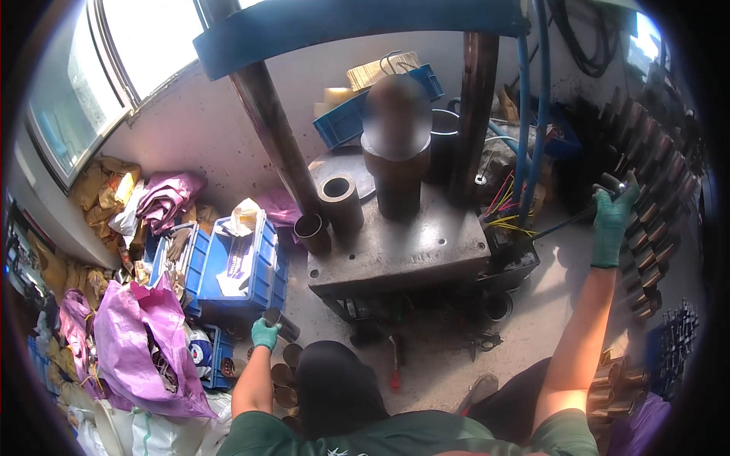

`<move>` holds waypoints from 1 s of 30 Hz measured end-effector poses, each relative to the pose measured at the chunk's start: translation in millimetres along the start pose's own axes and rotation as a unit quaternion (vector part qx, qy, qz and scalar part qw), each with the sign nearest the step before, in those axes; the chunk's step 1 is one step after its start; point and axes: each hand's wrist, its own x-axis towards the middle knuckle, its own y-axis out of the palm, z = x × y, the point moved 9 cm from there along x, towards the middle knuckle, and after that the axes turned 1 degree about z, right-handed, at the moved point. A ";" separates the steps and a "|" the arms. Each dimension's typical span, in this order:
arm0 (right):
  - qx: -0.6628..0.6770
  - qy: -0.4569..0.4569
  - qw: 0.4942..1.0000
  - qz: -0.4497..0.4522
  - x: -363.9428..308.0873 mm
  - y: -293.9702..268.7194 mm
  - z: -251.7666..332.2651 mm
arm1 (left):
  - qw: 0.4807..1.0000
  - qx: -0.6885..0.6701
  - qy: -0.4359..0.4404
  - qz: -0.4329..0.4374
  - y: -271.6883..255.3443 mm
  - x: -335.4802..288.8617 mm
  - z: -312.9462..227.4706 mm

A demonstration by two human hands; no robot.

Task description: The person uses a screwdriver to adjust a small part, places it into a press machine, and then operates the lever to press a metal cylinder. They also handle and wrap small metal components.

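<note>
My left hand (265, 334), in a green glove, is closed round the near end of a short grey metal tube (286, 325) to the left of my knee. Far out to the right, my right hand (614, 216), gloved in green with darker fingertips, is closed at the end of a thin dark rod (564, 223). The rod slants down leftward to a dark open box (518, 267) beside the press; its lower end is hard to make out. Between my hands stands the press's steel table (403, 247), carrying a thick hollow cylinder (340, 204) and a narrower tube (312, 234).
Blue crates (242, 262) and a purple sack (144, 349) crowd the left. Metal tubes (283, 374) stand beside my left leg. Stacked tubes (646, 228) line the right wall. Two steel columns (275, 137) rise from the table. A red-tipped tool (395, 376) lies near my feet.
</note>
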 end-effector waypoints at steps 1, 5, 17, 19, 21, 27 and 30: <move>0.009 0.003 1.000 0.000 -1.4 3.4 1.7 | 0.990 -0.132 -0.038 -0.014 -17.1 -13.2 5.6; 0.025 0.001 1.000 -0.006 -14.8 11.0 12.2 | 0.780 -0.622 -0.061 -0.043 -76.1 -57.8 1.4; 0.048 -0.007 0.999 -0.026 -32.0 2.6 15.0 | 0.392 -0.891 0.129 0.187 -211.4 -83.9 -348.0; 0.067 0.009 0.998 -0.021 -34.1 4.0 16.3 | 0.474 -0.837 0.191 0.193 -232.6 -106.4 -413.7; 0.056 0.017 0.998 -0.008 -35.5 6.3 18.6 | 0.544 -0.774 0.298 0.131 -266.4 -124.8 -482.9; 0.076 0.015 0.997 -0.012 -35.4 2.0 29.1 | 0.664 -0.298 0.610 -0.313 -348.3 -181.7 -653.6; 0.055 0.029 0.997 -0.042 -39.3 -9.4 41.3 | 0.667 -0.309 0.628 -0.253 -344.5 -174.6 -710.6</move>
